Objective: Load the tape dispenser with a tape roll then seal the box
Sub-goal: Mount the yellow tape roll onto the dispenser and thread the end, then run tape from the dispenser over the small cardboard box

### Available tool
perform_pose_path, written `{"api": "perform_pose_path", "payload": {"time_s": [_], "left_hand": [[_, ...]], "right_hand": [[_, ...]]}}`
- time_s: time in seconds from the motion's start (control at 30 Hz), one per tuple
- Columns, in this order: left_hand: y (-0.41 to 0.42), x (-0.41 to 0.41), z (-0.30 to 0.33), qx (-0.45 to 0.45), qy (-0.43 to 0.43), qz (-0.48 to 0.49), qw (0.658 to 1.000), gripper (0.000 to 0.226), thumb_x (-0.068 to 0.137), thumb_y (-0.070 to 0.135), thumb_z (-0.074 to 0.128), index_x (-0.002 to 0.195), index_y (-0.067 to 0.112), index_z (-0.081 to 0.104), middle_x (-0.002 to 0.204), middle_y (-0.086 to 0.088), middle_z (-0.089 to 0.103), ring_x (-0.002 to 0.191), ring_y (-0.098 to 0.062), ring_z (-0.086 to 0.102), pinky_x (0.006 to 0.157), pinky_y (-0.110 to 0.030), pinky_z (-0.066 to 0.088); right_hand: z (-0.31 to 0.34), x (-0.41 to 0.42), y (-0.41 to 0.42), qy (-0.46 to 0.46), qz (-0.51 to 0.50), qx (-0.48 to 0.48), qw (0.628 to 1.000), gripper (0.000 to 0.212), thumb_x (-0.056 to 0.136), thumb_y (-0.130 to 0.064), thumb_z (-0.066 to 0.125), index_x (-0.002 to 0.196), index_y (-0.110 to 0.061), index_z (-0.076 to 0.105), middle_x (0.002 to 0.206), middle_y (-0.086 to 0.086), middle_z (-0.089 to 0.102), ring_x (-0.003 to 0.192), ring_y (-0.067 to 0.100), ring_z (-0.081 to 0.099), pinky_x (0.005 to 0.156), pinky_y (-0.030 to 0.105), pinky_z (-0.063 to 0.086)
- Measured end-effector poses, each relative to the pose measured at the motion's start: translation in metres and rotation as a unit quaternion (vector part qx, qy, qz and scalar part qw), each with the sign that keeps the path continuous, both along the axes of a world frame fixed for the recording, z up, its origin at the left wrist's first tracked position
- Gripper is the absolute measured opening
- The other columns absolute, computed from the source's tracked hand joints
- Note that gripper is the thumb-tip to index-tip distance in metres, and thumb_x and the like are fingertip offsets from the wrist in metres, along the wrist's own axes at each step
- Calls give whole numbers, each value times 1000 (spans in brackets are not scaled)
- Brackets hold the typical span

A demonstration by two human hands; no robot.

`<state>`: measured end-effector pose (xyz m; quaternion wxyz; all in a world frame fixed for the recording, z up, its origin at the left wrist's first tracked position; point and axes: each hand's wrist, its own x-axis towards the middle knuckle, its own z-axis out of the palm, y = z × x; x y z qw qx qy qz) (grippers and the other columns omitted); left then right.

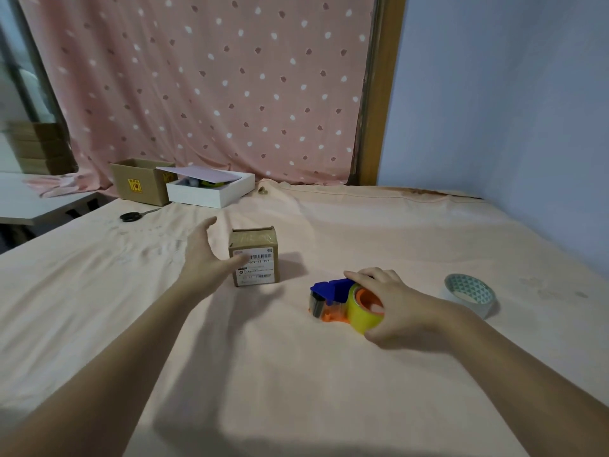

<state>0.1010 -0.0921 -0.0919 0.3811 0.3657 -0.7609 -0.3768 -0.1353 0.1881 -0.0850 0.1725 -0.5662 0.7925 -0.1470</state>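
Roll (pixel 364 313) already in dispenser (pixel 333 296); right hand (pixel 395 306) fingers clasp it. Left hand (pixel 206 255) spread, reaching box (pixel 253 257) mid-bed. Sealing left.

Peach-pink cloth (pixel 296 374) over the table. Pink curtain (pixel 204 87) with white and dark pink spots. Pale blue wall (pixel 510 110). Small brown box (pixel 254 257) with a white label and black stripes. Blue and orange tape dispenser (pixel 333 300) with a yellow tape roll (pixel 362 313). Clear tape roll (pixel 470 293) with green-and-white triangles inside. Black scissors (pixel 131 216). White box (pixel 211 191). Brown open box (pixel 140 181) with a yellow sticker.
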Motion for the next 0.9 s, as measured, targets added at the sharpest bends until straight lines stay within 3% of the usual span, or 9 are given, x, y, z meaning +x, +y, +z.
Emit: {"api": "perform_pose_path", "payload": {"time_s": [0.1, 0.17, 0.33, 0.43, 0.53, 0.6, 0.7, 0.83, 0.9], "left_hand": [[-12, -4, -10, 115, -23, -77, 990, 114, 78, 20, 89, 161, 32, 11, 168, -2, 21, 150, -23, 30, 107, -36, 39], [-17, -7, -21, 142, -19, -86, 986, 112, 79, 19, 87, 161, 28, 10, 160, -4, 37, 143, -21, 40, 100, -32, 42], [-16, -9, -35, 142, -7, -39, 989, 100, 69, 38, 91, 151, 22, 36, 125, 0, 65, 119, -21, 63, 102, -42, 51], [-5, -5, -37, 137, 1, -75, 988, 69, 65, 36, 89, 127, 24, 61, 115, 3, 72, 112, -19, 68, 96, -41, 56], [8, -1, -36, 137, 3, -111, 984, 61, 67, 32, 87, 120, 24, 59, 122, 4, 70, 122, -12, 62, 101, -39, 52], [18, -1, -37, 146, 15, -142, 979, 57, 76, 18, 86, 123, 17, 55, 124, -2, 70, 119, -14, 65, 96, -35, 55], [33, 1, -37, 137, -11, -191, 972, 73, 77, 14, 88, 136, 23, 45, 128, -2, 65, 113, -15, 67, 88, -34, 59], [45, 6, -34, 81, -83, -212, 970, 112, 56, 39, 92, 148, 35, 28, 147, 5, 45, 133, -16, 50, 108, -45, 49], [61, 6, -26, 31, -89, -147, 985, 119, 52, 55, 84, 153, 30, 26, 149, 8, 36, 136, -12, 39, 114, -42, 39]], "right_hand": [[-2, -3, 3, 12, -5, 2, 1000, 111, 66, -30, 64, 158, -56, 8, 142, -33, 21, 139, -5, 28, 110, 26, 42], [-4, -5, 5, 16, -7, -8, 1000, 109, 66, -35, 64, 159, -53, 11, 138, -34, 26, 135, -5, 32, 107, 23, 42], [-7, -13, 8, 23, -27, -46, 998, 105, 61, -39, 74, 153, -47, 25, 133, -29, 35, 130, -1, 41, 105, 25, 47], [-10, -17, 10, 6, -39, -91, 995, 99, 59, -38, 83, 147, -42, 36, 132, -27, 40, 128, 1, 43, 104, 27, 47], [-9, -20, 12, -7, -57, -140, 989, 97, 57, -40, 87, 142, -39, 41, 132, -23, 43, 127, 7, 44, 104, 29, 44], [-7, -21, 14, -3, -69, -152, 986, 100, 54, -45, 87, 142, -38, 40, 132, -18, 43, 126, 9, 43, 103, 31, 44], [-3, -22, 19, 22, -91, -172, 981, 102, 52, -51, 87, 141, -37, 40, 131, -15, 43, 124, 12, 43, 102, 34, 46], [3, -19, 25, 41, -109, -183, 976, 102, 54, -55, 87, 142, -34, 38, 130, -15, 41, 122, 13, 43, 100, 38, 48], [3, -17, 28, 40, -118, -186, 975, 104, 55, -58, 87, 143, -32, 38, 130, -14, 40, 122, 13, 42, 101, 39, 47]]}}
